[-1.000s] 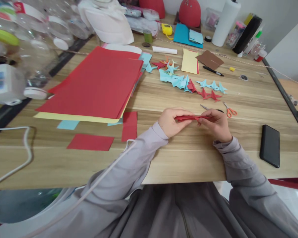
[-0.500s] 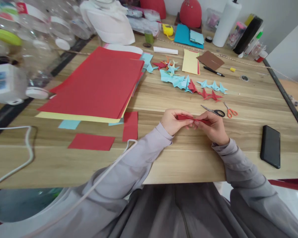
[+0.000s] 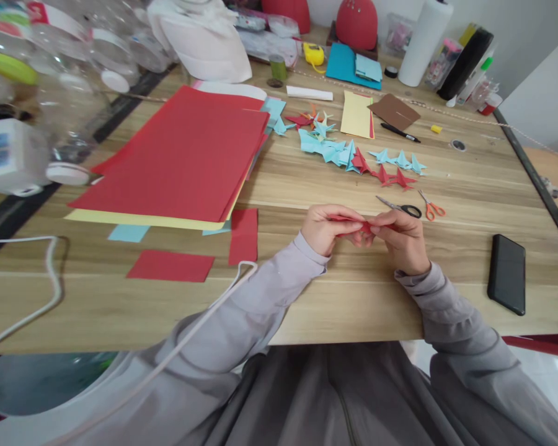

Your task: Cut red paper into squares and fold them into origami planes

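Between my hands, just above the table's front part, is a small piece of folded red paper [image 3: 366, 227], mostly covered by fingers. My left hand [image 3: 329, 227] pinches its left side, thumb below and fingers along the top. The thumb and forefinger of my right hand [image 3: 402, 238] close on its right end. Beyond the hands lie black-handled scissors [image 3: 410, 211] and orange-handled scissors [image 3: 434, 211]. Farther back sit red origami cranes [image 3: 384, 177] and light-blue origami cranes [image 3: 400, 160], several in joined rows.
Large red sheets [image 3: 181, 161] are stacked at left, with red paper rectangles [image 3: 171, 266] in front. A black phone [image 3: 506, 274] lies at right. Clear plastic bottles [image 3: 69, 93] crowd the far left. A white cable [image 3: 186, 334] crosses over my left sleeve.
My right hand's fingers have shifted their hold on the red paper, and less of its right end shows. My left fingers now lie flatter over it.
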`<state>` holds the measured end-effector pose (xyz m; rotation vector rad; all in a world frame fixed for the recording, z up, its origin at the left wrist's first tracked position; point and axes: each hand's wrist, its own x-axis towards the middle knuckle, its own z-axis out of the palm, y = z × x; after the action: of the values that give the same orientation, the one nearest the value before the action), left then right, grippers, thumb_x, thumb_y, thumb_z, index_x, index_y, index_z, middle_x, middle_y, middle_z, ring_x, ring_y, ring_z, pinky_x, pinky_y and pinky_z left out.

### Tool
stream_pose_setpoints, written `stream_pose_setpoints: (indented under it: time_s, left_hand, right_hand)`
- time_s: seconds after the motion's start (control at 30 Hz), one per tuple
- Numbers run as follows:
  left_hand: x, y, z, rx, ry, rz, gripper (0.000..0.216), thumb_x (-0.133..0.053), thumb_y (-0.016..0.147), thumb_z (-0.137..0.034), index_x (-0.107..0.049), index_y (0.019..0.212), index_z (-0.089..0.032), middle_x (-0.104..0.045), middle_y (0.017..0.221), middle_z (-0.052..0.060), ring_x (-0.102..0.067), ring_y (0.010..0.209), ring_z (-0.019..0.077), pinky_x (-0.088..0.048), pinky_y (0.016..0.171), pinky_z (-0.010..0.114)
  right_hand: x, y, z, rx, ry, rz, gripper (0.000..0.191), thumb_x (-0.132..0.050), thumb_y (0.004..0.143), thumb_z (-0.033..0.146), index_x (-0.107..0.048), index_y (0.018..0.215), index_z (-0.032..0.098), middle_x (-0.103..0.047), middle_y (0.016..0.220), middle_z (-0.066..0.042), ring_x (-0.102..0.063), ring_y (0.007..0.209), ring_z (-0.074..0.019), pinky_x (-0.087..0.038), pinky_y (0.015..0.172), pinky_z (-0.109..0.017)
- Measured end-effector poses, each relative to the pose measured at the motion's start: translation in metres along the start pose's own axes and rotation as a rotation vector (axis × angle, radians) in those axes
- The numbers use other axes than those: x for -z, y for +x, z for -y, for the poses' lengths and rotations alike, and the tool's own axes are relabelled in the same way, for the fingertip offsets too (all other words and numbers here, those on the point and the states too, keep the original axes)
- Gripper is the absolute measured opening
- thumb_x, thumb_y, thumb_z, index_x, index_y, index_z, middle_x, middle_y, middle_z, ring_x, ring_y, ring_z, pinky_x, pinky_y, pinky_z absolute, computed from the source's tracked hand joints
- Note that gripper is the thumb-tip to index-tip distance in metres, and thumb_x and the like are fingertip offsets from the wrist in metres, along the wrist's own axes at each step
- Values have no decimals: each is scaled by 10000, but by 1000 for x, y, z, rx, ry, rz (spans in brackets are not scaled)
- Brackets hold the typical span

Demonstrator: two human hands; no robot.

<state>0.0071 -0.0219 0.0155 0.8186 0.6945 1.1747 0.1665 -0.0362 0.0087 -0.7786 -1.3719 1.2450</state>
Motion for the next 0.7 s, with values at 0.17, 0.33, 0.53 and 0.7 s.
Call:
stream_pose_setpoints:
  time_s: [0.17,0.33,0.53,0.7]
  left_hand:
    - [1,0,-1,20,28,19,291,-894,423,-266,-695,589,-134,-649,528,15,-600,441,148,-560,457,331]
    - [6,2,-1,33,30,48,266,-870,461,-237,-723,657,-132,-683,600,36,-639,515,166,-589,552,368]
    - [24,11,-4,-160,149,-95,206,-662,699,-337,-761,755,-165,-752,806,81,-704,839,253,-564,816,435]
    - [25,10,-10,-369,696,114,206,-791,639,-296,-781,828,-214,-758,929,84,-682,928,233,-502,925,377]
  right_hand:
    - [2,0,1,0,-62,-19,115,-742,766,313,-709,780,204,-696,697,-14,-645,562,-154,-560,527,-311]
    - [2,2,6,93,-146,-20,108,-713,797,310,-703,764,208,-686,679,-14,-649,562,-151,-553,538,-306]
    - [7,4,8,285,-505,-12,126,-618,857,226,-717,780,235,-701,700,-24,-670,645,-157,-563,646,-315]
    - [11,5,6,384,-705,72,189,-567,853,187,-726,771,248,-732,807,-41,-692,726,-166,-566,655,-302]
